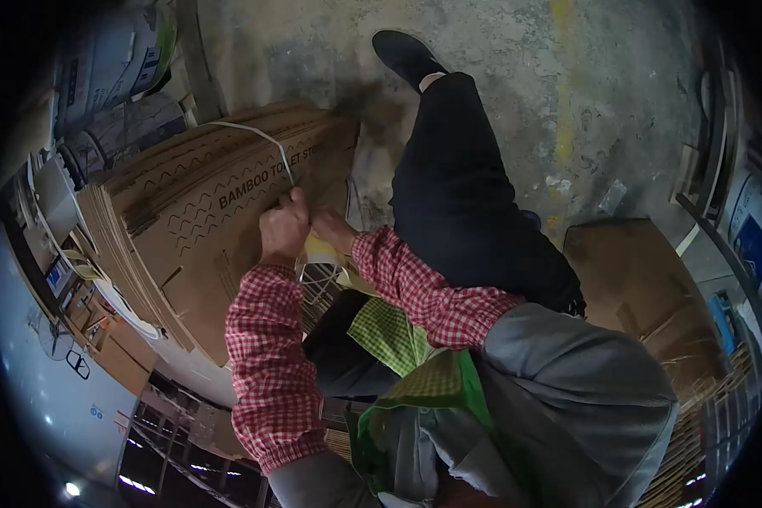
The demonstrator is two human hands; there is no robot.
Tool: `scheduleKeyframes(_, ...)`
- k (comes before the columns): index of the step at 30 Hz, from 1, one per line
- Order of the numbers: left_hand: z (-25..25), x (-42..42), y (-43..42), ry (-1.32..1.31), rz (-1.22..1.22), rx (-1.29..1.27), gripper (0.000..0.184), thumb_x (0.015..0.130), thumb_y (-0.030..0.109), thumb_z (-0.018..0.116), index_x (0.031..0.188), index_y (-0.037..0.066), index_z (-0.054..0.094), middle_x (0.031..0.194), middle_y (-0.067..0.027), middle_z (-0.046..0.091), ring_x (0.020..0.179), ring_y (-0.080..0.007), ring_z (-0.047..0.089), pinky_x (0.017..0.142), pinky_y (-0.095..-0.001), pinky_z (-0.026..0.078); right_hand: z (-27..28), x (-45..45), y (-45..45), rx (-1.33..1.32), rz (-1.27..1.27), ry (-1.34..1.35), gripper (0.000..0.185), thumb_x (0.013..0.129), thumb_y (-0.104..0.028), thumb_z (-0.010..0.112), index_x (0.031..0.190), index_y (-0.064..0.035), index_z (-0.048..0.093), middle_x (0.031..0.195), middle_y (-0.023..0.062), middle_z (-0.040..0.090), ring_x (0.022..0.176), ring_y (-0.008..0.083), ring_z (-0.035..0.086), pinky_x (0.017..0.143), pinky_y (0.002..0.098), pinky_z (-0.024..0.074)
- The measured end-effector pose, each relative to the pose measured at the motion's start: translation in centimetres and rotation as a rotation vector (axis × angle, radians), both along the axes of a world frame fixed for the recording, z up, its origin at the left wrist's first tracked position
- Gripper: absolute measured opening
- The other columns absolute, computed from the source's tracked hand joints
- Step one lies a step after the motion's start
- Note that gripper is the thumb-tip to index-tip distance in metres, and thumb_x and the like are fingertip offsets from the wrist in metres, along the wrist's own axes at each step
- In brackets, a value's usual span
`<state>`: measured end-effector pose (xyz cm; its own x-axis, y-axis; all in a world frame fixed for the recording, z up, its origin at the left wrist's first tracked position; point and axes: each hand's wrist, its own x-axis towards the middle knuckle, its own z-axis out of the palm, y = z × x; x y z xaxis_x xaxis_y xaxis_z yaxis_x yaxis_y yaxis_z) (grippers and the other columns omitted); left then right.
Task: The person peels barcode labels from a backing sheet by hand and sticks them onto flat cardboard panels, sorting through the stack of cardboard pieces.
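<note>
A stack of flattened brown cardboard boxes (212, 212) printed "BAMBOO TOILET STOOL" leans at the left, with a pale strap (267, 135) around it. My left hand (284, 227) is closed on the strap at the stack's right side. Just right of it and touching or nearly touching, my right hand (332, 229) is closed too, but what its fingers hold is hidden behind the left hand. Something yellow and white (320, 252) hangs below the hands.
Another brown cardboard sheet (639, 288) lies to the right of my leg. Thin bamboo sticks (694, 423) are at the lower right. My black shoe (406, 57) rests on the concrete floor (499, 51). Wrapped packs (114, 63) stand at the upper left.
</note>
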<state>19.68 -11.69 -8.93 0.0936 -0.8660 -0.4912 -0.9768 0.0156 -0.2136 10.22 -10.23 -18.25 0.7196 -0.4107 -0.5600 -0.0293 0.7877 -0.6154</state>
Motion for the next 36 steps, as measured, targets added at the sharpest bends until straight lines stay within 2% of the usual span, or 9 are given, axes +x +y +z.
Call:
scheduleKeyframes(7, -1.9, 0.1, 0.6, -0.044, 0.111, 0.037, 0.017, 0.079, 0.015, 0.059, 0.088, 0.005, 0.049, 0.072, -0.0132, 0.059, 0.056, -0.0277, 0.064, 0.048, -0.0379, 0.052, -0.8, -0.5, -0.6, -0.739, 0.085, -0.16, 0.015, 0.082, -0.01, 0.053, 0.089, 0.0014, 0.06, 0.087, 0.0191, 0.062, 0.08, 0.0341, 0.059, 0.072, 0.0394, 0.0463)
scheduleKeyframes(10, -1.3, 0.2, 0.3, -0.025, 0.076, 0.029, 0.021, 0.078, 0.018, 0.062, 0.089, 0.006, 0.049, 0.07, -0.011, 0.059, 0.055, -0.0256, 0.064, 0.045, -0.0367, 0.051, 0.4, -0.1, -1.0, 0.265, 0.122, 0.126, 0.022, 0.082, -0.005, 0.047, 0.098, 0.0025, 0.061, 0.092, 0.0194, 0.062, 0.083, 0.03, 0.059, 0.072, 0.0348, 0.0457)
scheduleKeyframes(15, 0.2, -0.8, 1.7, -0.103, 0.011, -0.022, 0.01, 0.08, 0.013, 0.056, 0.081, 0.006, 0.048, 0.069, -0.0096, 0.059, 0.052, -0.0219, 0.063, 0.042, -0.0318, 0.051, 0.3, -1.4, -1.5, -0.454, 0.263, -0.138, 0.025, 0.075, 0.003, 0.05, 0.098, 0.0034, 0.06, 0.092, 0.0217, 0.062, 0.087, 0.0305, 0.059, 0.075, 0.0355, 0.0459)
scheduleKeyframes(18, -0.9, -0.7, 0.9, -0.09, -0.012, -0.015, 0.01, 0.08, 0.012, 0.057, 0.082, 0.006, 0.049, 0.071, -0.01, 0.06, 0.051, -0.0214, 0.063, 0.042, -0.0303, 0.05, -2.5, -0.5, 1.3, -0.131, 0.044, -0.046, 0.022, 0.086, -0.004, 0.043, 0.099, 0.0041, 0.059, 0.091, 0.0213, 0.059, 0.083, 0.0278, 0.058, 0.074, 0.0356, 0.0452)
scheduleKeyframes(20, -0.7, -0.1, 1.0, 0.0, -0.054, -0.046, 0.011, 0.077, 0.011, 0.058, 0.082, 0.006, 0.049, 0.07, -0.0104, 0.059, 0.052, -0.0208, 0.063, 0.042, -0.0312, 0.05, -0.3, -0.8, -1.3, 0.529, 0.088, 0.009, 0.031, 0.096, -0.026, 0.041, 0.101, -0.0017, 0.059, 0.093, 0.0023, 0.06, 0.081, 0.0136, 0.052, 0.071, 0.0309, 0.0436)
scheduleKeyframes(25, 0.5, -0.7, 1.2, -0.11, -0.021, 0.011, 0.011, 0.077, 0.01, 0.057, 0.084, 0.003, 0.051, 0.068, -0.0101, 0.058, 0.054, -0.0225, 0.065, 0.042, -0.0314, 0.051, -2.9, -0.7, 0.7, -0.502, 0.082, -0.237, 0.022, 0.088, -0.015, 0.049, 0.086, 0.005, 0.058, 0.08, 0.0138, 0.059, 0.076, 0.0187, 0.057, 0.067, 0.0322, 0.0443)
scheduleKeyframes(28, -1.3, -0.6, 0.8, -0.098, 0.027, 0.212, 0.022, 0.078, 0.011, 0.057, 0.097, 0.0, 0.055, 0.077, -0.0134, 0.064, 0.061, -0.0226, 0.067, 0.049, -0.0312, 0.053, -3.3, -1.3, 1.3, -0.585, 0.32, 0.021, 0.02, 0.087, -0.012, 0.049, 0.086, 0.0054, 0.059, 0.08, 0.0149, 0.06, 0.074, 0.0222, 0.058, 0.068, 0.032, 0.0448)
scheduleKeyframes(32, -0.8, 0.4, 2.4, 0.096, 0.116, 0.345, 0.028, 0.081, 0.01, 0.055, 0.108, 0.001, 0.055, 0.079, -0.0144, 0.066, 0.068, -0.0308, 0.067, 0.059, -0.039, 0.054, -1.7, -4.4, 0.6, 0.106, 0.226, 0.19, 0.025, 0.082, -0.022, 0.055, 0.085, 0.0021, 0.062, 0.083, 0.0161, 0.063, 0.074, 0.0269, 0.061, 0.066, 0.0372, 0.0456)
scheduleKeyframes(36, 9.3, -2.8, 6.1, 0.48, 0.585, -0.149, 0.011, 0.087, 0.01, 0.056, 0.098, 0.005, 0.056, 0.07, -0.0164, 0.059, 0.059, -0.0284, 0.062, 0.052, -0.0368, 0.046, 0.4, -4.8, 2.1, -0.049, 0.494, 0.089, 0.031, 0.085, -0.026, 0.054, 0.079, 0.0033, 0.06, 0.073, 0.0131, 0.06, 0.07, 0.0203, 0.057, 0.064, 0.0361, 0.0433)
